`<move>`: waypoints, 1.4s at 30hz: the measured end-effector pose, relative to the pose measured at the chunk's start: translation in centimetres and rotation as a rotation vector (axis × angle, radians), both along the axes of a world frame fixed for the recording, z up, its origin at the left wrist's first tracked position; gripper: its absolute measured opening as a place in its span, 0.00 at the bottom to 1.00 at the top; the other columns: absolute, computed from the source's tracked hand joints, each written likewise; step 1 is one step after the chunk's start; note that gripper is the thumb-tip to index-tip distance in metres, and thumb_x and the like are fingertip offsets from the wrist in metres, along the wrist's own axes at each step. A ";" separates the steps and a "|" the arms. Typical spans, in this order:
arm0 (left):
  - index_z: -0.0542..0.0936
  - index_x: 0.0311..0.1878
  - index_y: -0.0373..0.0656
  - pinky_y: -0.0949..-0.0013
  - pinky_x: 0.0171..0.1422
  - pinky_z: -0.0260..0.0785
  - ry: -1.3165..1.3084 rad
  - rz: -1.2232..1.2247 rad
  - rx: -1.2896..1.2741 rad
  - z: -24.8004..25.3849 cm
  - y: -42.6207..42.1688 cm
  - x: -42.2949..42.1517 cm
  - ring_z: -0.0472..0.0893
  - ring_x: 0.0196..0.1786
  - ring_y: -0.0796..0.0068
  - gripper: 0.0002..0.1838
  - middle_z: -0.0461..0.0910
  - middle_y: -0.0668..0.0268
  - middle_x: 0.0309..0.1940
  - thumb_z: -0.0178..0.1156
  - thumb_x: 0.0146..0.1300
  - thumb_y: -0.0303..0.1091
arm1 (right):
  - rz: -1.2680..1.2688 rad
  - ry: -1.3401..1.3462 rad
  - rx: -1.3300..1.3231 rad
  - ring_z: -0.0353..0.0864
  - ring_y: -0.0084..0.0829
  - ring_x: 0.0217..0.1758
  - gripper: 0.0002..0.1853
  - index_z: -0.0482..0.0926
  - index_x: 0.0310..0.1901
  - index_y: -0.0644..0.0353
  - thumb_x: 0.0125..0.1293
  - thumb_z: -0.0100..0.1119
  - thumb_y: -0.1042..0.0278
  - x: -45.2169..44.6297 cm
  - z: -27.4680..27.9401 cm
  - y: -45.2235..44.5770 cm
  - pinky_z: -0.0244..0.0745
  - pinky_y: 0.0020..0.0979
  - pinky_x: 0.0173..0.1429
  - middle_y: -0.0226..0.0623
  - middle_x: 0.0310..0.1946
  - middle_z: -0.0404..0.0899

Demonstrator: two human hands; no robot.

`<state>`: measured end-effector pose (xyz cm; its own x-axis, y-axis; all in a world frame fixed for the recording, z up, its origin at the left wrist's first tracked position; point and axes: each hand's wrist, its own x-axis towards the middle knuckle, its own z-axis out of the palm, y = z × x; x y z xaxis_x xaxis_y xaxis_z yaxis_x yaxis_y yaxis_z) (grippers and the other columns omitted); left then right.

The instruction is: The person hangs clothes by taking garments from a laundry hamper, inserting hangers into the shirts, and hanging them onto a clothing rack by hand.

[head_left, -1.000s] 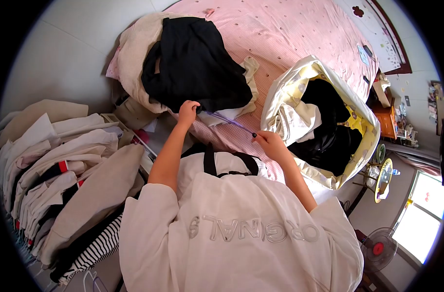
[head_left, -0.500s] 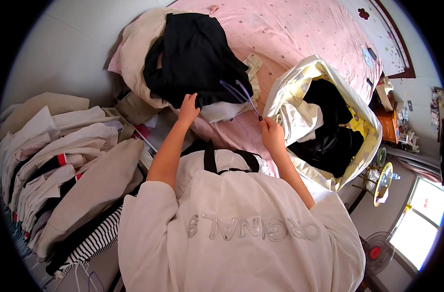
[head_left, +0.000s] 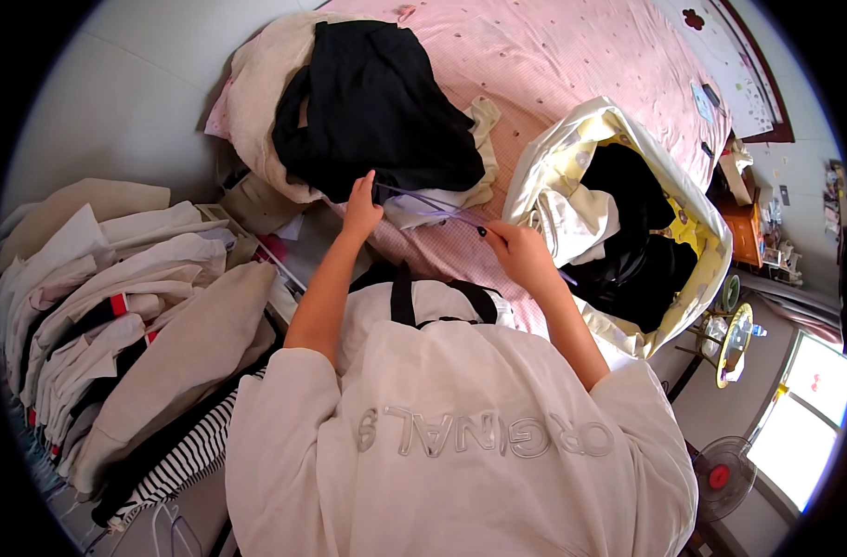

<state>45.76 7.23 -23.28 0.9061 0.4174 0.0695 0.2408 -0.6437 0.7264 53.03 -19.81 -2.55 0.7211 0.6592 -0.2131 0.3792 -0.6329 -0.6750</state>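
Observation:
A black garment (head_left: 377, 102) lies spread over the pile at the bed's near left side. My left hand (head_left: 361, 206) is closed on its near edge. My right hand (head_left: 519, 252) is closed around a purple clothes hanger (head_left: 433, 206), which points left with its far end at the black garment beside my left fingers. Whether that end is inside the garment I cannot tell. White and cream cloth (head_left: 484, 139) shows from under the black garment.
To the right stands a yellow-lined fabric basket (head_left: 711, 218) holding black and white clothes. A rack of hung clothes (head_left: 136, 306) fills the left side. The pink bed (head_left: 553, 56) stretches behind, and a fan (head_left: 721, 475) stands at lower right.
The hanger has swung from upright to nearly level, its far end moving left to the black garment. My right hand has turned and lowered slightly; my left hand stays about where it was.

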 end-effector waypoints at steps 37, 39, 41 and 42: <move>0.62 0.63 0.46 0.62 0.59 0.62 -0.168 -0.007 0.002 4.8 0.3 -1.5 0.69 0.55 0.52 0.40 0.69 0.54 0.54 0.49 0.38 0.16 | 0.137 -0.093 -0.122 0.76 0.47 0.31 0.08 0.78 0.34 0.60 0.57 0.53 0.66 0.0 4.3 1.3 0.70 0.41 0.35 0.46 0.25 0.77; 0.62 0.63 0.46 0.62 0.59 0.62 -0.187 -0.016 -0.019 4.9 0.3 -1.4 0.68 0.55 0.52 0.40 0.69 0.54 0.54 0.49 0.38 0.16 | 0.138 -0.096 -0.083 0.76 0.47 0.31 0.08 0.78 0.34 0.60 0.57 0.53 0.66 0.1 4.4 1.2 0.70 0.40 0.35 0.46 0.25 0.77; 0.62 0.63 0.46 0.62 0.59 0.62 -0.182 -0.026 -0.014 5.0 0.2 -1.3 0.68 0.55 0.52 0.40 0.69 0.53 0.54 0.49 0.39 0.16 | 0.158 -0.116 -0.034 0.76 0.47 0.30 0.08 0.78 0.34 0.60 0.57 0.53 0.66 -0.1 3.9 1.6 0.70 0.40 0.35 0.46 0.26 0.77; 0.62 0.63 0.46 0.62 0.59 0.62 -0.179 -0.031 -0.011 5.2 0.1 -1.2 0.68 0.56 0.52 0.40 0.69 0.53 0.54 0.49 0.39 0.16 | 0.160 -0.124 -0.039 0.76 0.47 0.31 0.08 0.78 0.34 0.60 0.57 0.53 0.66 -0.2 3.7 1.8 0.71 0.40 0.35 0.46 0.26 0.77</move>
<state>44.51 7.32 -18.03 0.8918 0.3913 0.2270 0.0870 -0.6408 0.7628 52.78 -17.98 1.18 0.6305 0.7602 -0.1567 0.5553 -0.5828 -0.5934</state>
